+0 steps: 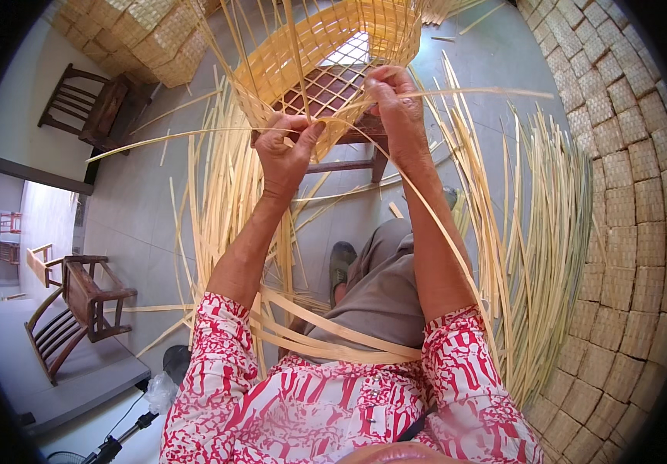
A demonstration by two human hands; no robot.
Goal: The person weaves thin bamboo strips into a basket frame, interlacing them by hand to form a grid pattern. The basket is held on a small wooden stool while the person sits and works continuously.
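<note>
A half-woven basket of pale split strips rests on a dark wooden stool, with long loose strips rising from its far left side. At the near left of its rim, my left hand pinches a thin strip between thumb and fingers. My right hand is closed at the near right of the rim, gripping a strip whose end sticks out to the right. Another long strip curves from the rim down past my right forearm. Several wide strips lie across my lap.
Long loose strips lie on the floor at the left, and a greener pile spreads at the right. Stacked woven bundles line the right side. Dark wooden chairs stand at the left. A black stand is at the lower left.
</note>
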